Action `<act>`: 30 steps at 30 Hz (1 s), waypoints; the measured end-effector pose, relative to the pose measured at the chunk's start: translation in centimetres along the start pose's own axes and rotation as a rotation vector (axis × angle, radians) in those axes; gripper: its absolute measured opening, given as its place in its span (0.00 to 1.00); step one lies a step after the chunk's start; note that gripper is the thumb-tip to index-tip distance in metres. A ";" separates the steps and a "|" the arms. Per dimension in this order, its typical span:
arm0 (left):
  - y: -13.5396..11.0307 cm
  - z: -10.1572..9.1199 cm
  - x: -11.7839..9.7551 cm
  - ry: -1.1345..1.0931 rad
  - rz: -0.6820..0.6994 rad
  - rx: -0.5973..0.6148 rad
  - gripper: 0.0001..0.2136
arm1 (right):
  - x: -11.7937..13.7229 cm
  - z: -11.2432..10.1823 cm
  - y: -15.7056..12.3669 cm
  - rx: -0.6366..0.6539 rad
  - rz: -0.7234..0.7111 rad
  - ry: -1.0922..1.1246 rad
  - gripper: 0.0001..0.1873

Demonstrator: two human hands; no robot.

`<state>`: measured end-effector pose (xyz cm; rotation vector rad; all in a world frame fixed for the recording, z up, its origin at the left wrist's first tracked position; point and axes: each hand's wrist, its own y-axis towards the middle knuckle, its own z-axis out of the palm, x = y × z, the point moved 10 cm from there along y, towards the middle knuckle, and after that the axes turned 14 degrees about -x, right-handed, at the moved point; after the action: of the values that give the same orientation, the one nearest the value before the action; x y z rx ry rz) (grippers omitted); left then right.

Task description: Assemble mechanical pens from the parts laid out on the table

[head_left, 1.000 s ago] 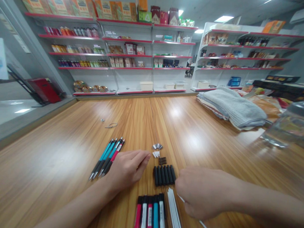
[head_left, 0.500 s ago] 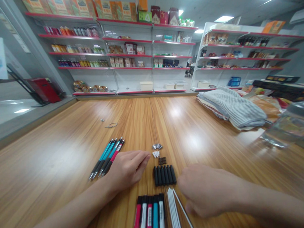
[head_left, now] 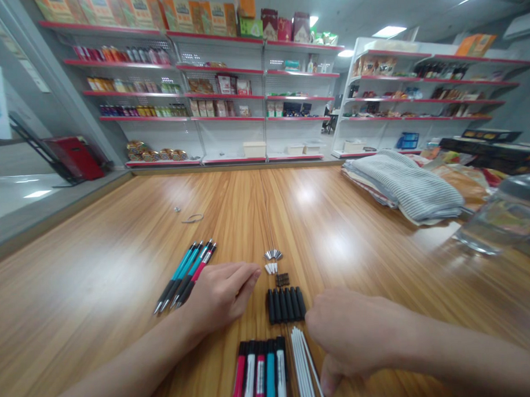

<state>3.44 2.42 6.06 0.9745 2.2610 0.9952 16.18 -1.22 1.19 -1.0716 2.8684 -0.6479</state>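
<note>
Head camera view: the left hand's fingers (head_left: pixel 247 279) lie straight and close together, empty, with the left hand (head_left: pixel 220 295) palm down on a wood-grain counter (head_left: pixel 97 268), just beside a group of teal and red pens (head_left: pixel 185 275). Across a narrow gap, the right hand's fingers (head_left: pixel 330 378) curl downward, partly hidden by the right hand (head_left: pixel 352 334). A thin white rod (head_left: pixel 317 370) runs along the hand's edge, but whether it is gripped cannot be told. Beside it lies a bundle of white rods (head_left: pixel 300 365), next to a row of red, white and teal pen barrels (head_left: pixel 260 372).

Farther up the counter, the parts form a sorted column: black grip sleeves (head_left: pixel 286 305), small dark pieces (head_left: pixel 283 279), short white pieces (head_left: pixel 271 268) and silver pen tips (head_left: pixel 273 255). Only the group by the left hand looks fully assembled — the rest lie apart in their rows.

Beyond them sit a small metal ring (head_left: pixel 192 218), a folded striped cloth (head_left: pixel 403 185) and a clear glass container (head_left: pixel 504 219). Retail shelves (head_left: pixel 200 79) stand behind, their packaging too small to read; no brand shows on the pens.
</note>
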 end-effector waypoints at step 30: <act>0.0 0.1 0.1 -0.015 0.007 0.004 0.07 | 0.9 -1.3 -0.3 -0.057 0.001 -0.057 0.28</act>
<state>3.44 2.55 5.94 0.9884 2.2499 0.9836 15.44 -1.51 2.57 -1.0776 2.8547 -0.5292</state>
